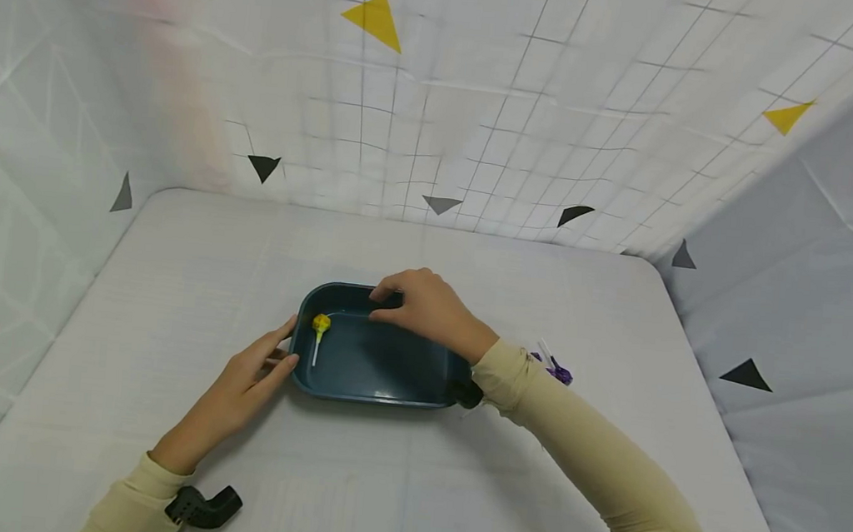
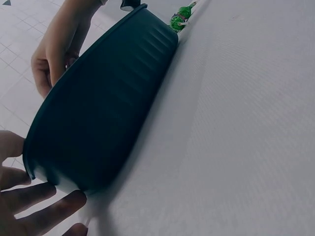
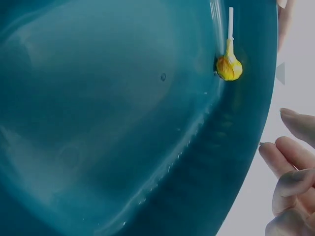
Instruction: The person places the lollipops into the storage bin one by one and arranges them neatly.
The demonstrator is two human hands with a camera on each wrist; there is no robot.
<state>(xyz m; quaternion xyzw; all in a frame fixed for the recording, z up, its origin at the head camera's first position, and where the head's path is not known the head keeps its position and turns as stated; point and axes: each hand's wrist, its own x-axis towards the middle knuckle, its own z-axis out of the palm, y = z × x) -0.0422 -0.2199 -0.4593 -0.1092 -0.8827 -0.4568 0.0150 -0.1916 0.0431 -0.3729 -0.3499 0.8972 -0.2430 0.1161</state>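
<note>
A dark teal tray [image 1: 378, 400] stands on the table. Inside it, near the left end, lies a lollipop in a yellow wrapper [image 1: 321, 324], which also shows in the right wrist view [image 3: 229, 67]. My left hand [image 1: 244, 381] touches the tray's left end from outside, fingers spread and fairly straight along its wall [image 2: 39, 201]. Over the tray's far side hangs my right hand [image 1: 431, 308], thumb and forefinger apart with nothing visible between them. In the right wrist view its fingers [image 3: 295, 172] bend loosely beside the rim.
To the tray's right lies a purple-wrapped lollipop [image 1: 559, 371], partly behind the right sleeve. A green-wrapped lollipop [image 2: 181, 20] lies by the tray's far end in the left wrist view. White cloth walls [image 1: 485, 95] stand behind and beside the table.
</note>
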